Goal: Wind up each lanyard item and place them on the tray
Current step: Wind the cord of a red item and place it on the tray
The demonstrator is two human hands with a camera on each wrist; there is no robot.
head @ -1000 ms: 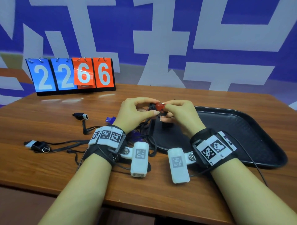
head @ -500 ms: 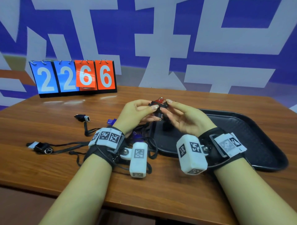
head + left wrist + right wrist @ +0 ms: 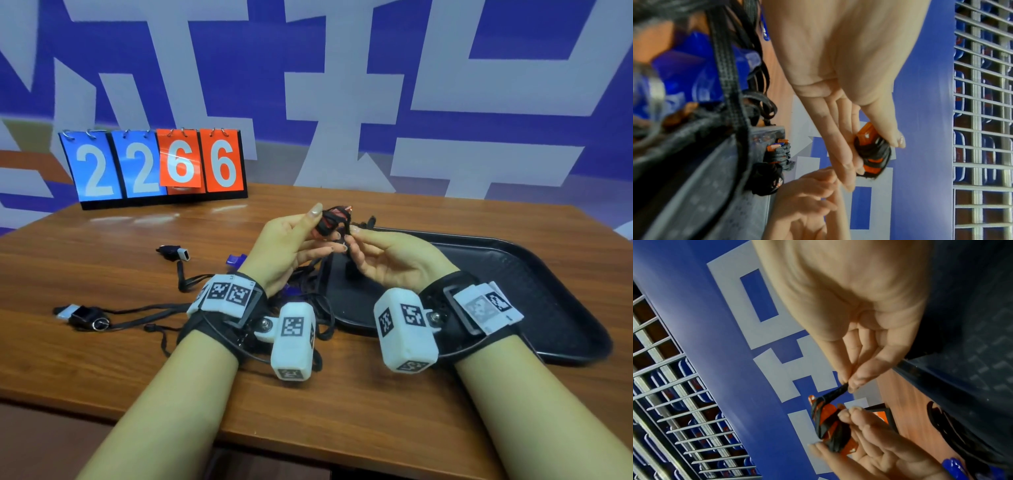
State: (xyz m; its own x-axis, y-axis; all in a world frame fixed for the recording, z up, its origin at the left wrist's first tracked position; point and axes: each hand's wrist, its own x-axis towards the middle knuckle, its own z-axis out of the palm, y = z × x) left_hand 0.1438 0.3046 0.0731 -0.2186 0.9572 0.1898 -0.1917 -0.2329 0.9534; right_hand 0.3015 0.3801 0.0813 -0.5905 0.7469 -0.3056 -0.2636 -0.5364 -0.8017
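Note:
A small red item [image 3: 331,219] [image 3: 872,151] [image 3: 830,423] with a black lanyard cord wound round it is held above the tray's left end. My left hand [image 3: 294,240] [image 3: 849,129] grips it between thumb and fingers. My right hand [image 3: 387,255] [image 3: 855,379] pinches the loose end of the black cord [image 3: 835,392] beside it. The black tray [image 3: 534,308] lies on the table at the right. A wound red-and-black item [image 3: 777,155] lies on the tray near its left edge.
Two black items with loose lanyards [image 3: 171,255] [image 3: 84,315] lie on the wooden table [image 3: 102,267] at the left. A blue item [image 3: 236,258] and tangled cords sit under my left wrist. A flip scoreboard [image 3: 154,168] reading 2266 stands at the back left.
Both hands have lifted the red item a little and turned it. My right wrist has rolled palm-up, and more cord lies round the item.

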